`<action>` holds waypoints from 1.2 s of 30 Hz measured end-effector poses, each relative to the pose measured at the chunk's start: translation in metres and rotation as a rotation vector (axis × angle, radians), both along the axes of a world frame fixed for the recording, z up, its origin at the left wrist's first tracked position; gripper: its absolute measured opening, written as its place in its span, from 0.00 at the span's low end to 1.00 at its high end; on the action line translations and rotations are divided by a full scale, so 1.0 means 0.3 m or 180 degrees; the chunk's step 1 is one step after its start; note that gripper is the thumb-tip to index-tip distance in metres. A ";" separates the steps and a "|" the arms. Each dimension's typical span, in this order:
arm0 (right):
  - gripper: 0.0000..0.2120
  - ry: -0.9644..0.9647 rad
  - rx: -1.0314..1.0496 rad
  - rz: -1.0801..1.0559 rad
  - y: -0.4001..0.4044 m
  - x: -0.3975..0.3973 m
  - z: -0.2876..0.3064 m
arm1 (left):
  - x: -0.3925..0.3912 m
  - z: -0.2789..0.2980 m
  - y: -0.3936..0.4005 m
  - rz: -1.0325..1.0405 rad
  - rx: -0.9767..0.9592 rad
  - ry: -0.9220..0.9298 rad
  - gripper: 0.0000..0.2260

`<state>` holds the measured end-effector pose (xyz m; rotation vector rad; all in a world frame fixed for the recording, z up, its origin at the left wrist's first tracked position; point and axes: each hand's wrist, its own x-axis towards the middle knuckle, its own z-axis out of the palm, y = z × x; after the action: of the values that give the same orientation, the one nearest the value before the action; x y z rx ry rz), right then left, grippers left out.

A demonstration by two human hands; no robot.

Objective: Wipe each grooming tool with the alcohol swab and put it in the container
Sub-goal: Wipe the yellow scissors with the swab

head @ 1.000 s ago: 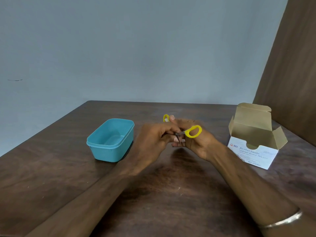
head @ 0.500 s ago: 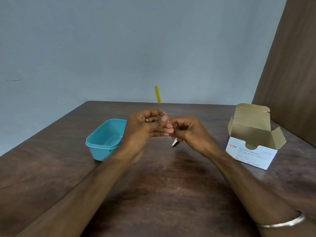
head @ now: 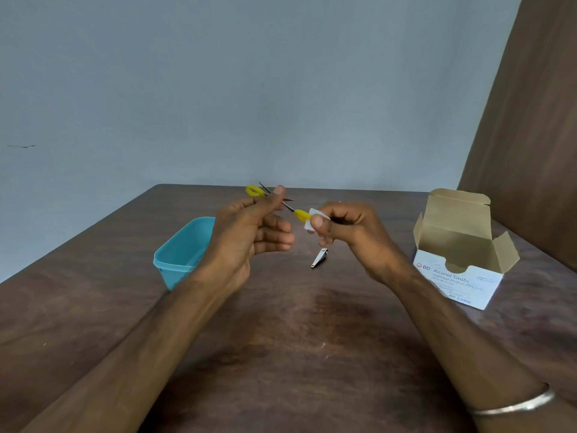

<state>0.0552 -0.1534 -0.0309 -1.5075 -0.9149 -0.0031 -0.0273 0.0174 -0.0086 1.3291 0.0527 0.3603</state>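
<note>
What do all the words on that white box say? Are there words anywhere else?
"BD" stands on the front of the alcohol swab box.
"Alcohol Swabs" stands beside it.
"Isopropyl Alcohol 70% (v/v)" stands just below.
The smaller lines under that, and the "REF" number, are too blurred to read.
Nothing else shows any words.

Dark wood-grain table [head: 281, 354]; plain pale blue-grey wall [head: 249, 89] behind; brown wooden panel [head: 537, 135] at right.
</note>
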 end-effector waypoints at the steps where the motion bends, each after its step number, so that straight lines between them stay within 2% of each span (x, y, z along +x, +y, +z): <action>1: 0.09 0.0119 0.0079 0.0052 -0.005 -0.003 0.005 | -0.001 -0.001 -0.002 0.0059 0.0077 0.0024 0.13; 3: 0.10 0.0371 0.0276 0.0145 -0.010 -0.003 0.006 | -0.003 -0.004 -0.004 0.0197 0.0193 0.0040 0.13; 5: 0.17 0.0676 0.0521 0.0242 -0.013 0.007 0.004 | 0.001 -0.010 -0.007 0.0340 0.0302 0.0009 0.13; 9: 0.17 0.1090 0.0910 0.0620 -0.016 0.020 0.008 | 0.015 -0.019 -0.006 0.0540 0.0394 -0.0003 0.15; 13: 0.20 0.1276 0.1051 0.0765 -0.005 0.015 0.015 | 0.015 -0.031 -0.013 0.0307 0.0775 -0.0072 0.08; 16: 0.23 0.1529 0.1298 0.0705 0.003 0.011 0.022 | 0.017 -0.050 -0.020 0.0164 0.1103 -0.0228 0.08; 19: 0.21 0.1691 0.1477 0.0640 0.004 0.004 0.024 | 0.018 -0.056 -0.021 0.0010 0.1320 -0.0243 0.06; 24: 0.15 0.1716 0.1450 0.0698 0.029 -0.012 0.013 | 0.019 -0.069 -0.028 -0.0243 0.1482 -0.0239 0.04; 27: 0.15 0.1686 0.1276 0.0600 0.038 -0.013 0.007 | 0.021 -0.076 -0.034 -0.0338 0.1434 -0.0279 0.05; 31: 0.13 0.1663 0.1154 0.0246 0.030 0.004 0.001 | 0.026 -0.080 -0.032 -0.0280 0.1414 -0.0210 0.03; 34: 0.12 0.1715 0.1136 -0.0052 0.012 0.022 -0.008 | 0.028 -0.077 -0.029 -0.0235 0.1259 -0.0206 0.08; 36: 0.09 0.1434 0.0777 -0.0327 -0.001 0.030 -0.019 | 0.031 -0.073 -0.026 -0.0167 0.1161 -0.0265 0.08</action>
<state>0.0642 -0.1536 -0.0366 -1.2550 -0.4566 0.1405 -0.0180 0.0094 -0.0305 1.6705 -0.1231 0.3925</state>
